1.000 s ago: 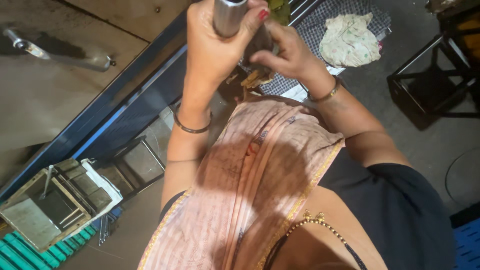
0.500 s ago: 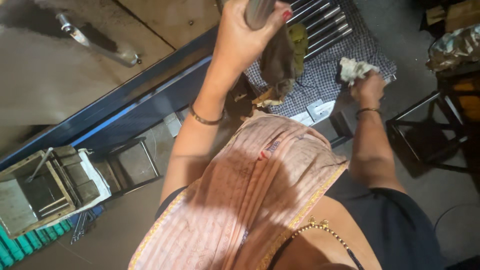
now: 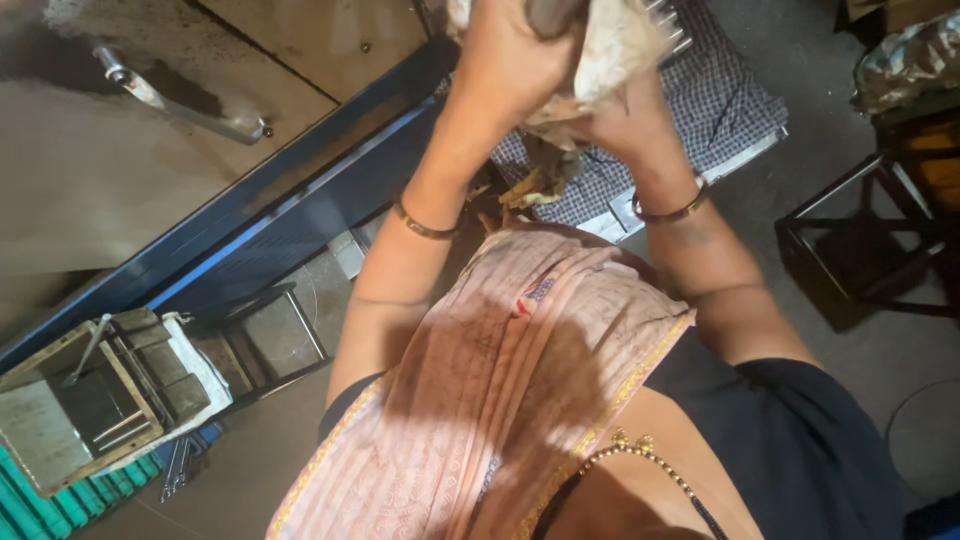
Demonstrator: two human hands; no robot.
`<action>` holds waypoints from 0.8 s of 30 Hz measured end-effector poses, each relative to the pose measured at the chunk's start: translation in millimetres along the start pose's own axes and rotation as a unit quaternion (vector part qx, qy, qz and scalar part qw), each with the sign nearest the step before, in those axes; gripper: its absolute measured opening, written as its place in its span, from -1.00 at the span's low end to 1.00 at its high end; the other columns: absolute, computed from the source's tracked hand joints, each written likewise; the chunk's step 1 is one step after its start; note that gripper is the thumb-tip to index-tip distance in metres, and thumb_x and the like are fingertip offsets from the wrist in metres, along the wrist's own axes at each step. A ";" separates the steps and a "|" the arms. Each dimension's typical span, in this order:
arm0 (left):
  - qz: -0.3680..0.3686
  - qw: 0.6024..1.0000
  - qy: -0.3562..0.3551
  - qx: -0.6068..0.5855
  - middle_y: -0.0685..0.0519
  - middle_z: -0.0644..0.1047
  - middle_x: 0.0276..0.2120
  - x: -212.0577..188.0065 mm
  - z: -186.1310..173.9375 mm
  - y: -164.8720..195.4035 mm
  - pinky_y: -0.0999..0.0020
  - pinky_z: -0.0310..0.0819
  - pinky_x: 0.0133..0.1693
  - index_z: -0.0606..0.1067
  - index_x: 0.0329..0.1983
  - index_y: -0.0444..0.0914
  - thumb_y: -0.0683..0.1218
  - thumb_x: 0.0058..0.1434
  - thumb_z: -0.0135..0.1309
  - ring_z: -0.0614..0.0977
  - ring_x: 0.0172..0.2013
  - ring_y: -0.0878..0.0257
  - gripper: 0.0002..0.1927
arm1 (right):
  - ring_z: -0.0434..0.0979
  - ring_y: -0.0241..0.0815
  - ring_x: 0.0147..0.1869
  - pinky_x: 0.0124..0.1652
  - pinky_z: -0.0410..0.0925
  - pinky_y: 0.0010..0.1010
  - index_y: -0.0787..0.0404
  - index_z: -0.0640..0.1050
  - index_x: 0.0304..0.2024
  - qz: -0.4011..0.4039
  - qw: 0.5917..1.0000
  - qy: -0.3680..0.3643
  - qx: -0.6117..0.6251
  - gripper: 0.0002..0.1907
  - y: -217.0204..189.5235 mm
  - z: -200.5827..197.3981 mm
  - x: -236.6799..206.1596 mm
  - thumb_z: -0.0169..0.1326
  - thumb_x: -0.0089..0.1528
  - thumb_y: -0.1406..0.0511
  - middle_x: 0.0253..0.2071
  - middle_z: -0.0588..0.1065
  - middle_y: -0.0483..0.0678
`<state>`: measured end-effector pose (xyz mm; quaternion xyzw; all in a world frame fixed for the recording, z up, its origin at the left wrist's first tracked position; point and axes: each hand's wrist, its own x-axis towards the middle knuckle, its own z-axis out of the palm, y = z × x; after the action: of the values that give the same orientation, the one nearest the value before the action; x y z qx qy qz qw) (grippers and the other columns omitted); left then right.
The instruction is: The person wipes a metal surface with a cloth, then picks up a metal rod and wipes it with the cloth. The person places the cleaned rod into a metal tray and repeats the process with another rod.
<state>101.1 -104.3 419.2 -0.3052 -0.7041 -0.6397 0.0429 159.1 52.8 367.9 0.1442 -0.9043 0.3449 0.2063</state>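
Note:
My left hand (image 3: 515, 60) is raised at the top of the view, closed around a grey metal cylinder (image 3: 553, 12) whose end shows above the fingers. My right hand (image 3: 630, 105) presses a crumpled whitish rag (image 3: 610, 45) against that cylinder from the right. Both wrists carry thin bangles. Below the hands lies a checked cloth (image 3: 720, 110) with several metal rods (image 3: 672, 22) on it, mostly hidden by the hands.
A blue metal beam (image 3: 250, 230) runs diagonally across the left. A wooden box (image 3: 90, 400) with metal parts sits at lower left beside green ribbed pieces (image 3: 30, 500). A dark metal stool frame (image 3: 880, 250) stands at right. A pink draped cloth (image 3: 500, 380) fills the foreground.
My right hand has picked the whitish rag up from the right side of the checked cloth and brought it up onto the cylinder held in my left hand.

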 end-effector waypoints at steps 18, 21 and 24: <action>0.006 0.999 0.043 0.002 0.08 0.70 -0.22 7.0 -17.9 -9.7 0.36 0.60 -0.08 0.58 -0.12 -0.30 -0.02 0.23 0.38 0.69 -0.18 0.38 -0.69 | 0.27 0.33 0.39 0.22 0.24 0.06 0.23 0.45 0.28 0.400 0.870 -0.246 -0.151 -0.18 233.7 50.1 -155.3 0.40 0.02 0.13 0.36 0.34 0.20; 0.006 0.999 0.031 -0.014 0.08 0.70 -0.24 7.0 -16.0 -12.9 0.36 0.61 -0.08 0.58 -0.13 -0.29 -0.03 0.24 0.39 0.69 -0.19 0.37 -0.70 | 0.07 0.37 0.51 0.42 -0.03 0.06 0.31 0.36 0.36 0.294 0.846 -0.399 -0.196 0.00 193.4 42.5 -113.1 0.46 0.06 -0.05 0.41 0.17 0.38; -0.010 0.996 -0.002 -0.085 0.07 0.69 -0.25 2.2 -12.2 -11.1 0.36 0.65 -0.06 0.57 -0.12 -0.27 -0.05 0.28 0.36 0.71 -0.17 0.36 -0.74 | 0.08 0.07 0.63 0.51 0.02 -0.13 0.30 0.18 0.50 0.119 0.954 -0.187 0.200 0.01 140.1 41.6 -80.8 0.39 0.13 0.14 0.53 0.17 0.22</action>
<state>89.9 -114.7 412.7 -0.3021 -0.6501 -0.6971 0.0092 161.8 134.8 222.5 0.1360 -0.8497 0.5078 -0.0419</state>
